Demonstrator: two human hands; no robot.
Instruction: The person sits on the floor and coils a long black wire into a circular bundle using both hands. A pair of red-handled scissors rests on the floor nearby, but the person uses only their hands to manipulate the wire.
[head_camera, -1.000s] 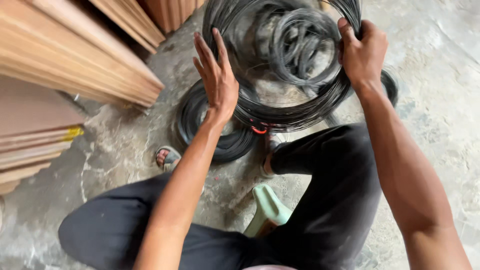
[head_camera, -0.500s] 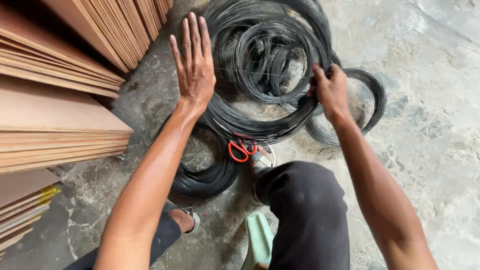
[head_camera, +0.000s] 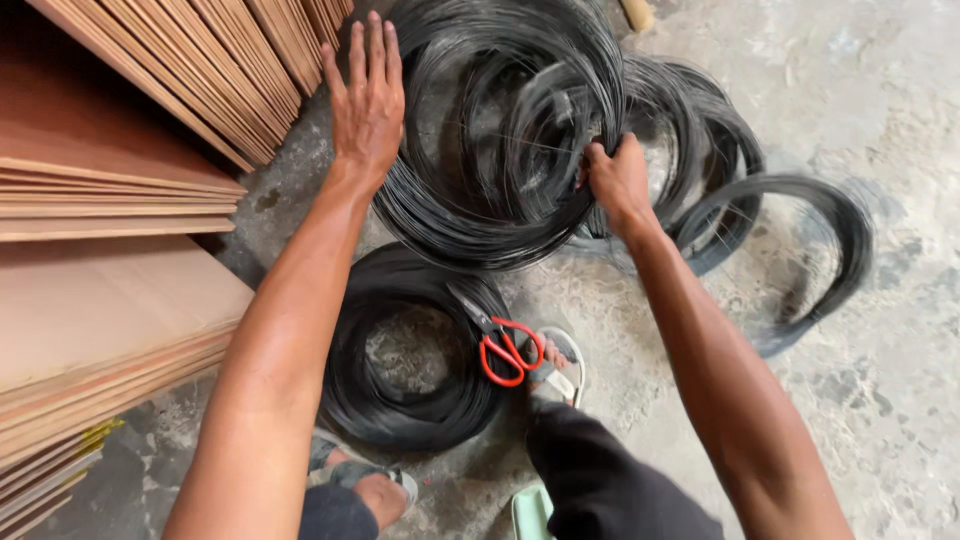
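A big coil of thin black wire (head_camera: 470, 215) stands tilted on the concrete floor in front of me. My left hand (head_camera: 365, 100) rests flat and open against its left side, fingers spread upward. My right hand (head_camera: 615, 178) is closed on the strands at the coil's right side. A second black wire coil (head_camera: 355, 385) lies flat on the floor below, between my feet. Red-handled scissors (head_camera: 505, 350) lie on that coil's right rim.
Stacks of brown plywood sheets (head_camera: 110, 190) fill the left side. More black wire coils (head_camera: 790, 250) lie on the floor to the right. My sandalled feet (head_camera: 555, 365) and a pale green stool edge (head_camera: 530, 510) are at the bottom.
The big coil has turned and shifted; my right hand has moved left and up along its strands. My left hand stays flat on its left side. The view has moved forward, showing the coils at right.
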